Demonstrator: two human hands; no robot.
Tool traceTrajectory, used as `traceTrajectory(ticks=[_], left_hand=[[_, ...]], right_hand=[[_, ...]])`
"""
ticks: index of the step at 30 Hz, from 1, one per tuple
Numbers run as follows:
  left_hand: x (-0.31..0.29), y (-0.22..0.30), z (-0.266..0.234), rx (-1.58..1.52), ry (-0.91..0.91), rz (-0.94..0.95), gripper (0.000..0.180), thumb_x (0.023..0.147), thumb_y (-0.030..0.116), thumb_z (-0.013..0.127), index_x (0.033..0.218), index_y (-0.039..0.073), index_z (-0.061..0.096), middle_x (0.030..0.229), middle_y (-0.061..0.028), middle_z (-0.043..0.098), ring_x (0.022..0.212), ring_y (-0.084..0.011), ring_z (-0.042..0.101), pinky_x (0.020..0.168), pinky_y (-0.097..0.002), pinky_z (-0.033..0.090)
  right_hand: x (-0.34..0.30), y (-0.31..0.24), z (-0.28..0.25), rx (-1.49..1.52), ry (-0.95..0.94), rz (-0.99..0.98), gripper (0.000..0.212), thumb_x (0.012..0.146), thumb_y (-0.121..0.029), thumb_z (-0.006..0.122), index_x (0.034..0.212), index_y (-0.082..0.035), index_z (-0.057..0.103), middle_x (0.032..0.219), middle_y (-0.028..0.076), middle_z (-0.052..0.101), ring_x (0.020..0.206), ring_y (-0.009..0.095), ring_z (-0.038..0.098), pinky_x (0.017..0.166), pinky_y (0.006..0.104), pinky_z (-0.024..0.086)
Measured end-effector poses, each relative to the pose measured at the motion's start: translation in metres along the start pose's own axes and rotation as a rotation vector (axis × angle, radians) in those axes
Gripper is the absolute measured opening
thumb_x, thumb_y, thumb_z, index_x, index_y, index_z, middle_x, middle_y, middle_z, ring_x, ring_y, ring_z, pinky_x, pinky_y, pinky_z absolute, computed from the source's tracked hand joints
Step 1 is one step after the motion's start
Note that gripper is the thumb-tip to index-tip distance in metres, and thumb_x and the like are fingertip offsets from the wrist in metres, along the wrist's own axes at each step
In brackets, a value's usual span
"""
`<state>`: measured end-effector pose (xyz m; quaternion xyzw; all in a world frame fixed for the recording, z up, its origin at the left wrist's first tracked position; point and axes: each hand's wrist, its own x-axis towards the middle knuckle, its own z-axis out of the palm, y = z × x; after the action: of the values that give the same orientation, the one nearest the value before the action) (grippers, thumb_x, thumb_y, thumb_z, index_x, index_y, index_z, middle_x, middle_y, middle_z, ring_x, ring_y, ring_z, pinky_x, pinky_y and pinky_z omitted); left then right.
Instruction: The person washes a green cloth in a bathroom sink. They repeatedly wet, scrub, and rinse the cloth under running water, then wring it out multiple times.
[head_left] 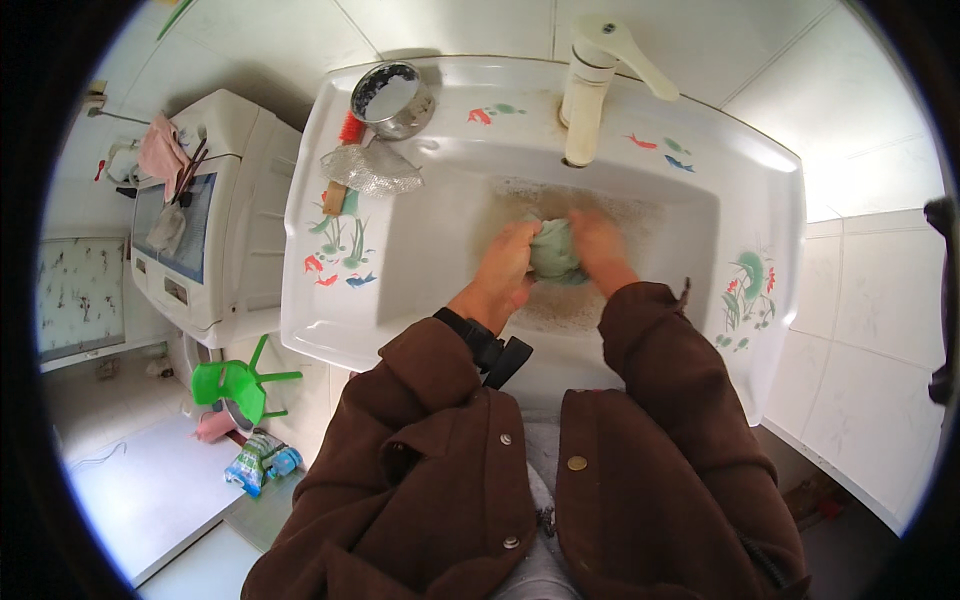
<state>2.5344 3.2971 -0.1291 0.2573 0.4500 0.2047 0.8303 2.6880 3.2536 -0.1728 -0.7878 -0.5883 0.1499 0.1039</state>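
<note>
A pale green cloth [556, 252] is bunched up between my two hands, low over the basin of a white sink [420, 240]. My left hand [503, 272] grips its left side, fingers curled around it. On the other side my right hand [598, 245] presses on the cloth; motion smears its fingers, though they look closed on it. Murky brownish water [640, 215] with some froth lies in the basin beneath the hands. Above them, the white faucet [588, 110] points down into the sink, its lever turned to the right.
On the sink's back left corner stand a metal bowl [398, 108] with white stuff inside, a crumpled silvery mesh [372, 168] and a red-bristled brush [351, 128]. A white washing machine [225, 220] is at the left, with a green stool [235, 385] and packages [250, 462] below.
</note>
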Motion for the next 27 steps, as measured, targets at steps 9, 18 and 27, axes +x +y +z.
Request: traceTrajectory(ticks=[9,18,27], left_hand=[[-0.003,0.000,-0.014,0.076,0.295,-0.302,0.069,0.088,0.050,0.049,0.141,0.016,0.019,0.143,-0.0145,0.015,0.130,-0.0357,0.021,0.094,-0.0630,0.029],[0.006,-0.004,-0.041,-0.423,-0.370,-0.147,0.049,0.089,0.056,0.040,0.098,0.010,0.055,0.097,-0.0067,0.060,0.090,-0.0194,0.059,0.077,-0.0355,0.049],[-0.010,-0.006,-0.020,-0.376,-0.146,-0.097,0.027,0.093,0.029,0.040,0.104,0.008,0.054,0.099,-0.0064,0.058,0.084,-0.0211,0.059,0.068,-0.0376,0.051]], right_hand=[[-0.014,0.037,0.005,0.720,-0.100,0.411,0.043,0.077,-0.011,0.056,0.120,-0.003,0.052,0.115,0.021,0.054,0.104,0.037,0.053,0.090,0.0409,0.043],[-0.042,-0.097,-0.032,0.830,-0.035,-0.264,0.023,0.074,-0.011,0.053,0.095,-0.005,0.060,0.098,0.015,0.055,0.090,0.033,0.055,0.080,0.0384,0.046],[-0.032,-0.099,-0.032,0.628,0.222,-0.098,0.020,0.086,-0.022,0.051,0.098,-0.006,0.055,0.095,0.018,0.057,0.085,0.039,0.055,0.072,0.0443,0.046]])
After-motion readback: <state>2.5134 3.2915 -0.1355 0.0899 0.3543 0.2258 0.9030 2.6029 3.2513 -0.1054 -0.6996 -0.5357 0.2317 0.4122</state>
